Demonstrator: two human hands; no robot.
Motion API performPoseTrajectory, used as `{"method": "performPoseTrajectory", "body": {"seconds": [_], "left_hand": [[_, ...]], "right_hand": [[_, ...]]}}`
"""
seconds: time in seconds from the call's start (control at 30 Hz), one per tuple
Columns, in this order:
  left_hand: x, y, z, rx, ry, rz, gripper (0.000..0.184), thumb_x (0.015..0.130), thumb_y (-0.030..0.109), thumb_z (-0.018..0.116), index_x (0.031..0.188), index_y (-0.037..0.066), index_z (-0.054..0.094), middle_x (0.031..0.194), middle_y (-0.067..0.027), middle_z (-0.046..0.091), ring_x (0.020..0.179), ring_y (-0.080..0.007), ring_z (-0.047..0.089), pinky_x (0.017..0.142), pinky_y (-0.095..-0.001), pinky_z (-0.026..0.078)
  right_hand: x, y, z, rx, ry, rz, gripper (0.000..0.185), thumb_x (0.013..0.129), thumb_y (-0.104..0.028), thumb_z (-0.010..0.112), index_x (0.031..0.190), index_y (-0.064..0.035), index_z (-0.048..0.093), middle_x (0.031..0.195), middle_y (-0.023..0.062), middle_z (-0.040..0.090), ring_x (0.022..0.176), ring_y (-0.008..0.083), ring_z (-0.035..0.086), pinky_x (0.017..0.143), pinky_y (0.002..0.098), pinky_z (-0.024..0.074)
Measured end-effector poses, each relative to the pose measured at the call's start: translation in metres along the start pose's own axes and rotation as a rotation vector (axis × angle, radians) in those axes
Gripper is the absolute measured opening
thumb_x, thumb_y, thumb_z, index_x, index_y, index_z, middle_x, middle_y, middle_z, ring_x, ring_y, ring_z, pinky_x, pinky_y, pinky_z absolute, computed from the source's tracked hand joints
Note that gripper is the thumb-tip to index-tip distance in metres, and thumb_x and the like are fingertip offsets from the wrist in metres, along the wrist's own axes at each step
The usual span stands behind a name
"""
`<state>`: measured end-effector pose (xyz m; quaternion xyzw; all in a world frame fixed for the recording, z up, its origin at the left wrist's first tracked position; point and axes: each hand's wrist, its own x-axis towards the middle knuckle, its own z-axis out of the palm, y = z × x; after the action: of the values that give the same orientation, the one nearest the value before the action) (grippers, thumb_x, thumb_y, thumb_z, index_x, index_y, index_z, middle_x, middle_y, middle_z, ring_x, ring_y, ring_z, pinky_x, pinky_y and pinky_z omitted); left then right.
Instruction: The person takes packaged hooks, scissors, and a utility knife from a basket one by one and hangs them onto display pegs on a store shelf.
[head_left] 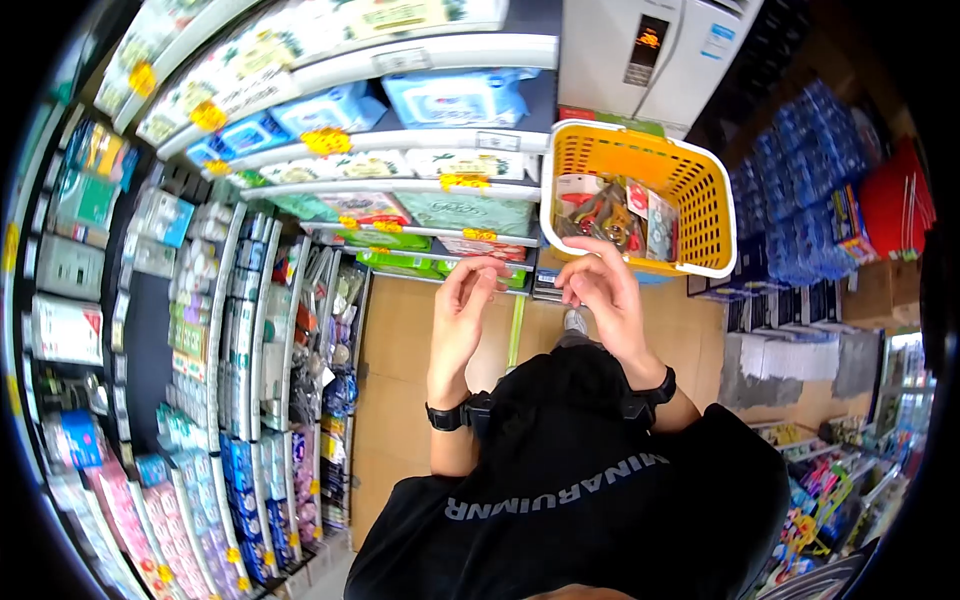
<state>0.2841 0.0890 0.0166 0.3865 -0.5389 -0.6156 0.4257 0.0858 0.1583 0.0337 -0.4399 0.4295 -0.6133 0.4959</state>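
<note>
Just right of upper centre sits the yellow basket [706, 200], assorted packets [661, 228] inside. It looks stiff, moderately light, best gripped by opposite sides of its rim. At its near left corner, the left hand [612, 300] curls loosely, contact unclear; farther left, the right hand [462, 315] curls too, both apparently ungripping. Shelves [520, 50] fill upper left.
</note>
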Motion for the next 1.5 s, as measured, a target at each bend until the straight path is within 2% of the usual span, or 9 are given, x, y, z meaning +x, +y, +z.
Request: {"method": "performPoseTrajectory", "body": {"seconds": [0.33,0.57,0.8,0.83,1.07,1.1,1.23,1.3,1.5], "left_hand": [[0.105,-0.019,0.114,0.087,-0.321,-0.056,0.021,0.101,0.018,0.057,0.113,0.002,0.062,0.101,-0.0054,0.067,0.092,-0.0134,0.061,0.079,-0.0262,0.046],[0.2,-0.062,0.216,0.234,-0.569,-0.314,0.029,0.098,0.026,0.056,0.111,0.0,0.063,0.097,-0.0081,0.068,0.085,-0.0152,0.063,0.076,-0.028,0.049],[0.26,-0.156,0.28,0.494,-0.713,-0.488,0.04,0.096,0.034,0.056,0.118,0.001,0.064,0.107,-0.0065,0.069,0.081,-0.0143,0.066,0.07,-0.0261,0.048],[0.257,-0.158,0.289,0.471,-0.629,-0.514,0.038,0.095,0.028,0.058,0.107,-0.008,0.065,0.091,-0.0096,0.068,0.07,-0.0168,0.064,0.068,-0.0301,0.051],[0.271,-0.224,0.302,0.634,-0.624,-0.578,0.039,0.093,0.035,0.059,0.088,-0.004,0.062,0.08,-0.0099,0.065,0.069,-0.0196,0.067,0.063,-0.0331,0.051],[0.278,-0.233,0.304,0.704,-0.659,-0.707,0.043,0.096,0.036,0.057,0.114,-0.002,0.063,0.104,-0.0086,0.068,0.081,-0.0176,0.069,0.072,-0.0284,0.05],[0.279,-0.254,0.307,0.77,-0.699,-0.756,0.044,0.095,0.037,0.058,0.108,-0.004,0.063,0.103,-0.0116,0.068,0.082,-0.0193,0.07,0.07,-0.0296,0.052],[0.272,-0.261,0.309,0.729,-0.608,-0.684,0.042,0.091,0.036,0.062,0.086,-0.007,0.064,0.077,-0.0157,0.069,0.069,-0.0233,0.071,0.061,-0.0347,0.054],[0.277,-0.304,0.306,0.821,-0.713,-0.722,0.044,0.089,0.034,0.067,0.094,-0.01,0.066,0.083,-0.0212,0.071,0.071,-0.0235,0.072,0.058,-0.0327,0.055]], "right_hand": [[0.022,-0.008,-0.115,0.006,0.208,-0.108,0.037,0.096,-0.002,0.053,0.133,-0.0013,0.05,0.095,0.0075,0.065,0.08,0.0096,0.058,0.075,0.0237,0.0465],[0.029,-0.013,-0.215,-0.011,0.474,-0.128,0.036,0.094,-0.003,0.051,0.13,-0.0035,0.05,0.092,0.0086,0.066,0.076,0.0105,0.058,0.07,0.0227,0.0456],[0.027,-0.017,-0.288,-0.075,0.523,-0.07,0.036,0.095,-0.005,0.05,0.131,-0.0036,0.05,0.09,0.0086,0.067,0.074,0.0112,0.058,0.07,0.024,0.0454],[0.027,-0.017,-0.296,-0.08,0.532,-0.084,0.036,0.095,-0.005,0.05,0.131,-0.0035,0.05,0.09,0.0087,0.066,0.075,0.0112,0.057,0.07,0.0241,0.0453],[0.028,-0.019,-0.331,-0.057,0.544,-0.058,0.035,0.096,-0.005,0.049,0.131,-0.0029,0.05,0.09,0.0086,0.067,0.075,0.011,0.057,0.07,0.0241,0.0446],[0.028,-0.018,-0.334,-0.052,0.552,-0.053,0.035,0.096,-0.005,0.05,0.131,-0.0028,0.05,0.09,0.0085,0.067,0.075,0.0109,0.057,0.071,0.0241,0.0446],[0.024,-0.015,-0.344,-0.022,0.571,-0.045,0.035,0.096,-0.005,0.051,0.131,-0.0028,0.05,0.09,0.0084,0.067,0.075,0.0107,0.057,0.071,0.0241,0.0445],[0.022,-0.012,-0.347,-0.014,0.584,-0.034,0.035,0.096,-0.005,0.051,0.131,-0.0023,0.05,0.09,0.0085,0.067,0.076,0.0107,0.057,0.071,0.0242,0.0444],[0.019,-0.01,-0.357,-0.018,0.585,-0.023,0.036,0.096,-0.005,0.051,0.132,-0.001,0.049,0.09,0.0086,0.067,0.077,0.0107,0.057,0.073,0.0239,0.044]]}}
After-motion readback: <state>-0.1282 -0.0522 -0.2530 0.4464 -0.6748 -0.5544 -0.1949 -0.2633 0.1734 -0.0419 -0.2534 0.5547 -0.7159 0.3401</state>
